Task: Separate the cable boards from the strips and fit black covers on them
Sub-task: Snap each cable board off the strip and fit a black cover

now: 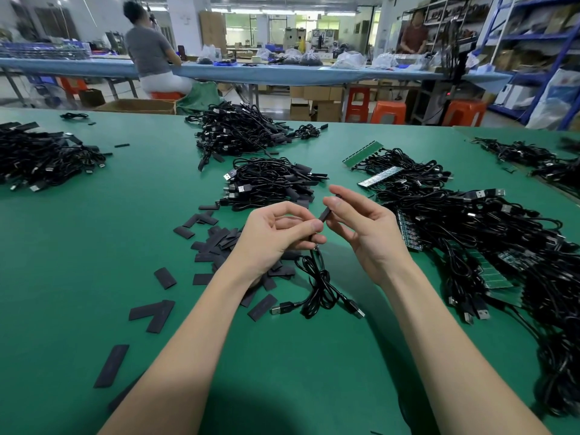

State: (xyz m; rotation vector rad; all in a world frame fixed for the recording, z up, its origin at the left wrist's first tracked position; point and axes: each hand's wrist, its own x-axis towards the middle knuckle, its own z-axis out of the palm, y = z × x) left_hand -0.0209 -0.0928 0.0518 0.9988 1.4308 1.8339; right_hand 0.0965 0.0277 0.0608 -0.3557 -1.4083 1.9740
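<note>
Above the green table (94, 246), left hand (276, 237) pinches a cable (317, 284); right hand (361, 224) pinches its black cover (324, 215).

Both forearms bare, no sleeves; left hand (276, 237) and right hand (364, 229) ungloved.

The cable board (317, 229) lies hidden between both hands' pinching fingers.

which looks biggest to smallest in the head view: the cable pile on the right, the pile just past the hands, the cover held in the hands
1. Right cable pile, by far the largest, though it also lies nearest the camera.
2. Pile past the hands, clearly smaller.
3. Cover, tiny, pinched between the left hand and the right hand.
</note>
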